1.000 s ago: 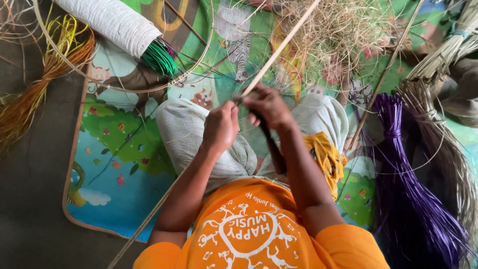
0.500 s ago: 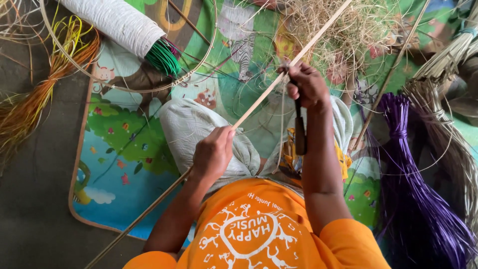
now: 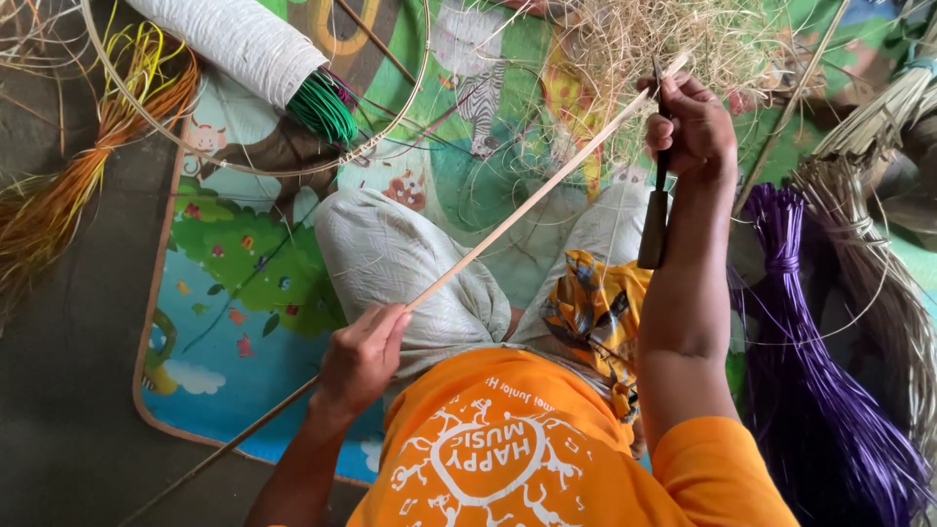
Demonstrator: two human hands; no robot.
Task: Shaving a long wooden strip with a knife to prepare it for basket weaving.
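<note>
Cane strip (image 3: 517, 215) between left hand (image 3: 361, 356) and right hand (image 3: 693, 122) (knife gripped)

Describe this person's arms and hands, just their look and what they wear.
Both arms are bare from the short orange sleeves of a T-shirt down. The left hand and the right hand wear no gloves, and no rings, watch or bracelets show. The fingernails look short and plain.

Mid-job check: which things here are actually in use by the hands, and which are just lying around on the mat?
In use:
left hand gripping the long cane strip
right hand holding the knife against that strip

Lying about:
purple fibre bundle
orange and yellow fibre bundle
white-wrapped roll of green strands
dry shavings pile
play mat
</note>
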